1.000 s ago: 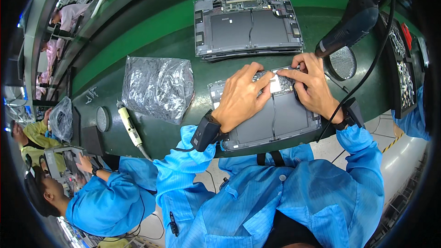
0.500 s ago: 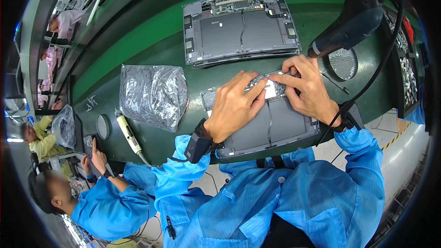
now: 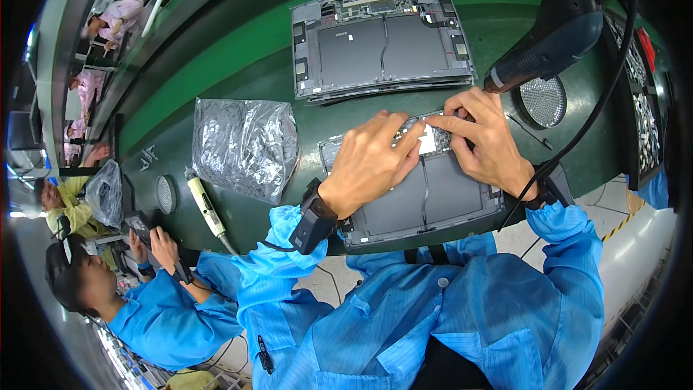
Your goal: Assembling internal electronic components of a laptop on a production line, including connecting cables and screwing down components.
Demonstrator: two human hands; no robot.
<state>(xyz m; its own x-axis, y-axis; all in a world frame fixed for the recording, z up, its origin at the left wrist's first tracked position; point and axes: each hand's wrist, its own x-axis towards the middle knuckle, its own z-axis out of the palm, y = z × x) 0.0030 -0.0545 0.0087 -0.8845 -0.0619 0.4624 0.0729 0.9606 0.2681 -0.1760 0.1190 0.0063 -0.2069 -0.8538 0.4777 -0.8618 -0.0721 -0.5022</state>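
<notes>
An opened laptop base (image 3: 455, 195) lies before me, its dark battery and circuit board showing, with a white patch (image 3: 432, 140) on the board. My left hand (image 3: 372, 162) rests over the board's left part, its thumb and index finger a little apart. From the right, my right hand (image 3: 484, 137) reaches in with its index finger stretched to the left and other fingers bent. Both index fingertips touch or nearly touch the board beside the patch. Neither hand shows anything held; what lies right under the fingertips is hidden.
Behind lies a stack of similar laptop bases (image 3: 382, 50). A shiny plastic bag (image 3: 245, 148) and a pale electric screwdriver (image 3: 206, 206) lie to the left. On the right are a black lamp-like device (image 3: 545, 36), a round dish (image 3: 543, 101) and a cable. A co-worker (image 3: 137, 303) sits left.
My left hand shifts very slightly; my right stays at the same spot on the board. The co-worker on the left now lifts a dark object with both hands.
</notes>
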